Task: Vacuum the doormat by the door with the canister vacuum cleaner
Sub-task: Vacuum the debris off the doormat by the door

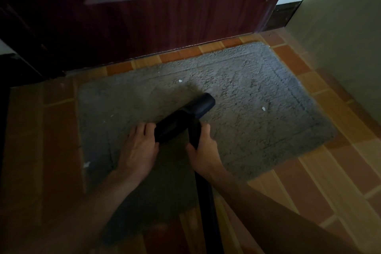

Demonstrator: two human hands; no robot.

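A grey shaggy doormat (pixel 247 93) lies on the tiled floor in front of a dark red door (pixel 144 22). The black floor nozzle (pixel 185 117) of the vacuum rests on the mat near its middle, joined to a black tube (pixel 206 192) that runs down toward me. My left hand (pixel 140 148) lies against the nozzle's near left end, fingers touching it. My right hand (pixel 204 150) grips the tube just behind the nozzle. A few small white specks (pixel 180 81) lie on the mat. The canister is out of view.
Orange and brown floor tiles (pixel 309 181) surround the mat. A pale wall (pixel 340 37) stands close on the right, with a dark skirting piece (pixel 286 14) beside the door. The door's bottom edge runs just beyond the mat.
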